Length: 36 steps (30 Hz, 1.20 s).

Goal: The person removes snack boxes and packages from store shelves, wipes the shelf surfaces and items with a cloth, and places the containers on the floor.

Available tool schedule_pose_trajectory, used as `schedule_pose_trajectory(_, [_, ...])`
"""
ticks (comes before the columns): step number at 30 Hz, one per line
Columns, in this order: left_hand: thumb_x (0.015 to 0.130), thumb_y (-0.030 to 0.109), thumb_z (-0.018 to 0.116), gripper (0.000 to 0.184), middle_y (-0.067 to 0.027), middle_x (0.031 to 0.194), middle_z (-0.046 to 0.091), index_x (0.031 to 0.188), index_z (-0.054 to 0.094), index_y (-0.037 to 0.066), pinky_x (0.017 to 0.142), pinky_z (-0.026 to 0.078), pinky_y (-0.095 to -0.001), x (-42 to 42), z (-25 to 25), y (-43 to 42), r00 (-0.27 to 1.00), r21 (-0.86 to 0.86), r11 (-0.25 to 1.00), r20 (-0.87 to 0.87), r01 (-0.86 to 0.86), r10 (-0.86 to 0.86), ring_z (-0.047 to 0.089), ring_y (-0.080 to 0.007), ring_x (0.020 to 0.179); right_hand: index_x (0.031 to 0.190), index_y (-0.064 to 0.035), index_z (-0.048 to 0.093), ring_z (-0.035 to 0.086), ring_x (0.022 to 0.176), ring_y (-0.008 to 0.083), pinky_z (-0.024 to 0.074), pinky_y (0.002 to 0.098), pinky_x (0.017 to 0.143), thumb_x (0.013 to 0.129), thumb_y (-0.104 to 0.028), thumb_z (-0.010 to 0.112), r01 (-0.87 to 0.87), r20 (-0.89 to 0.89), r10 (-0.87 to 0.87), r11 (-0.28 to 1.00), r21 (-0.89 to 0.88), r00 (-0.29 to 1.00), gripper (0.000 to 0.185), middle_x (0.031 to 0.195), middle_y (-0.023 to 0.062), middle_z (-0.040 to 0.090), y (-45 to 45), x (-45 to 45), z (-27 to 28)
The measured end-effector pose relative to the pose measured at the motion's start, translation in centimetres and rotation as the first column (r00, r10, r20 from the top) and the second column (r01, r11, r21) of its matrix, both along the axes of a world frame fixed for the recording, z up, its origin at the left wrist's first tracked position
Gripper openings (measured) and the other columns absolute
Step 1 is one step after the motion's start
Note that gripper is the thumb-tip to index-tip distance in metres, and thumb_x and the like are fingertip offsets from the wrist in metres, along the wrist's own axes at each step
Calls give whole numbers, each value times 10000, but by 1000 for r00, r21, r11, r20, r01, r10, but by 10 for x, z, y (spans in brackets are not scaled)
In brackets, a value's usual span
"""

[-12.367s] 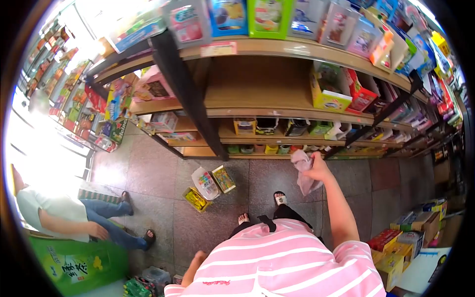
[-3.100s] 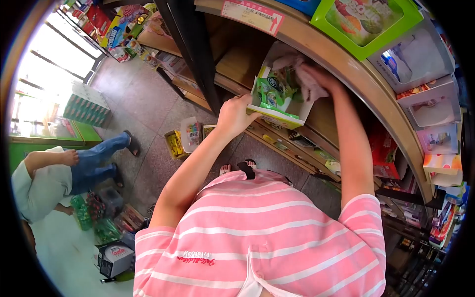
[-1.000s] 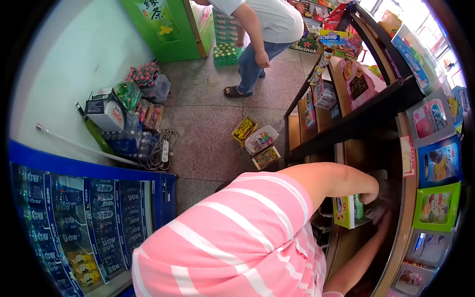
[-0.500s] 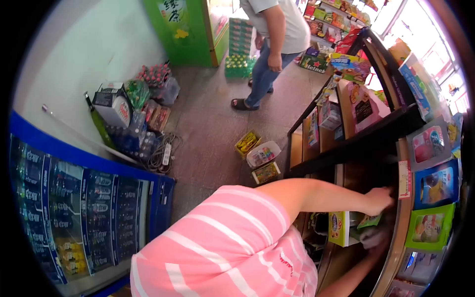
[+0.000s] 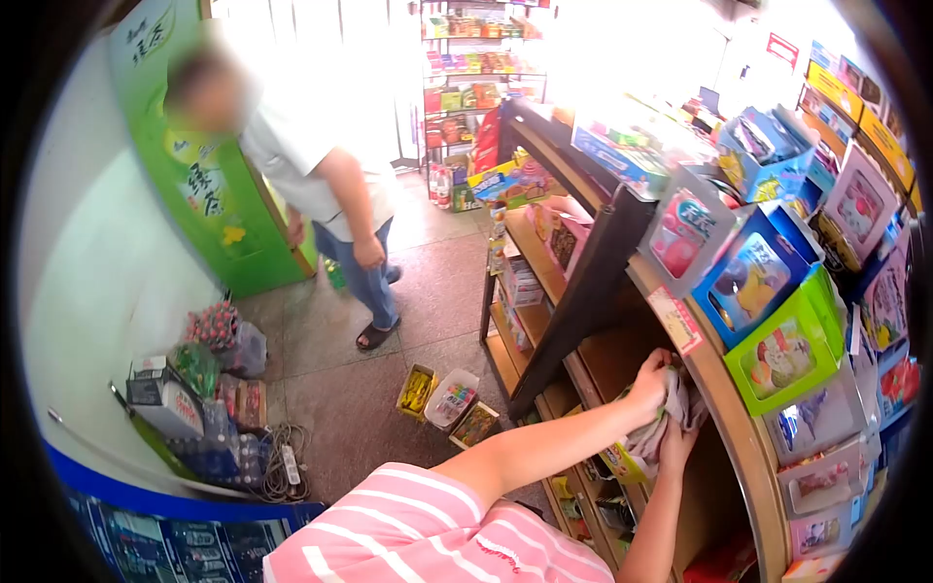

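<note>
A crumpled grey cloth (image 5: 648, 443) is bunched up between my two hands in front of the shelf unit. My left hand (image 5: 649, 385) grips its upper part, fingers closed. Lower down, my right hand (image 5: 677, 443) has its fingers wrapped round the cloth's right side. Just below the cloth, partly covered by it and my arm, a yellow-green box (image 5: 625, 464) stands on the wooden shelf (image 5: 692, 494).
Boxed and bagged sweets, among them a green box (image 5: 785, 361), line the shelf top. A person (image 5: 326, 185) stands beside a green cabinet (image 5: 209, 146). Small open boxes (image 5: 453, 396) lie on the floor. Bottles and a cable (image 5: 287, 466) sit by the wall.
My view has tilted up and turned right. Both hands have come together on the cloth, which was in my right hand lower in the shelf. The green packet near my left hand is out of sight.
</note>
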<state>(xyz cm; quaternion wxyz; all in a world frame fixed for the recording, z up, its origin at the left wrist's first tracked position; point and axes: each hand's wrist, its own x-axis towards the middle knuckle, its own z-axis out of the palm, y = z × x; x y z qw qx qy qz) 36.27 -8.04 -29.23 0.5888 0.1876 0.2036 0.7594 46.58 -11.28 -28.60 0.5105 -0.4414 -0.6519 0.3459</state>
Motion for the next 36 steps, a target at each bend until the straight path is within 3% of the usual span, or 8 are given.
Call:
schedule_pose_trajectory(5, [798, 107, 494, 52, -14, 704, 481, 821, 454, 82, 553, 424, -244, -43, 12, -10, 850, 143, 838, -117, 527, -514, 505, -110, 649, 1263, 5, 298, 314, 1203, 252, 248, 366, 997, 820, -275, 509, 99, -333, -213, 940, -327, 918, 565, 1294, 152, 334, 31, 72, -48])
schedule_pose_trajectory(8, [868, 216, 410, 155, -17, 674, 518, 796, 475, 95, 512, 414, -259, -37, 6, -1, 779, 59, 782, -157, 621, -607, 496, -101, 577, 1266, -43, 311, 354, 1169, 243, 337, 398, 944, 831, -408, 464, -506, -665, 165, 783, -361, 729, 588, 1286, 93, 350, 27, 87, -29])
schedule_pose_trajectory(9, [868, 216, 410, 155, -17, 674, 518, 796, 475, 95, 512, 414, -259, -31, 19, -4, 768, 63, 770, -159, 635, -621, 496, -101, 577, 1270, -44, 306, 389, 1130, 233, 368, 382, 914, 822, -429, 471, -324, -556, -12, 801, -503, 831, 614, 1264, 85, 371, 36, 89, -49])
schedule_pose_trajectory(15, [853, 174, 375, 271, -76, 822, 589, 965, 545, -5, 622, 437, -315, -19, 12, 24, 972, -144, 969, -94, 201, -216, 533, -184, 679, 1209, -33, 387, 500, 980, 201, 411, 323, 846, 776, -127, 557, -352, -548, 21, 787, -507, 836, 475, 1099, 83, 494, 18, 44, -28])
schedule_pose_trajectory(18, [816, 140, 471, 256, -84, 731, 587, 978, 561, -37, 589, 438, -292, -38, -4, 17, 708, -122, 985, -706, -120, -1, 524, -164, 616, 1147, -25, 455, 499, 989, 203, 408, 324, 855, 781, -48, 510, -307, -613, -54, 829, -468, 788, 371, 1038, 100, 530, 24, 44, -28])
schedule_pose_trajectory(22, [828, 318, 506, 377, -96, 855, 586, 999, 528, -18, 714, 443, -280, -42, -1, -26, 873, -340, 921, -371, 190, -317, 547, -188, 823, 1182, -12, 417, 482, 1015, 199, 401, 313, 862, 770, -20, 509, -187, -541, -92, 879, -438, 836, 422, 1117, 106, 490, 24, 41, -20])
schedule_pose_trajectory(26, [809, 463, 479, 552, -179, 830, 594, 1000, 503, -54, 715, 446, -364, -21, -8, -23, 567, -211, 958, -821, -197, -64, 577, -289, 816, 1221, 60, 340, 401, 1125, 224, 312, 319, 948, 706, -28, 571, -93, -144, 58, 965, -245, 988, 572, 1222, 150, 412, 10, 22, 1])
schedule_pose_trajectory(36, [828, 394, 467, 435, -227, 624, 547, 753, 518, -31, 555, 445, -448, -15, 11, -33, 64, 64, 927, -994, -369, 94, 555, -386, 630, 1271, -37, 282, 444, 1061, 202, 379, 304, 879, 684, -10, 484, -271, -383, 109, 876, -399, 917, 622, 1186, 70, 417, 6, 32, -12])
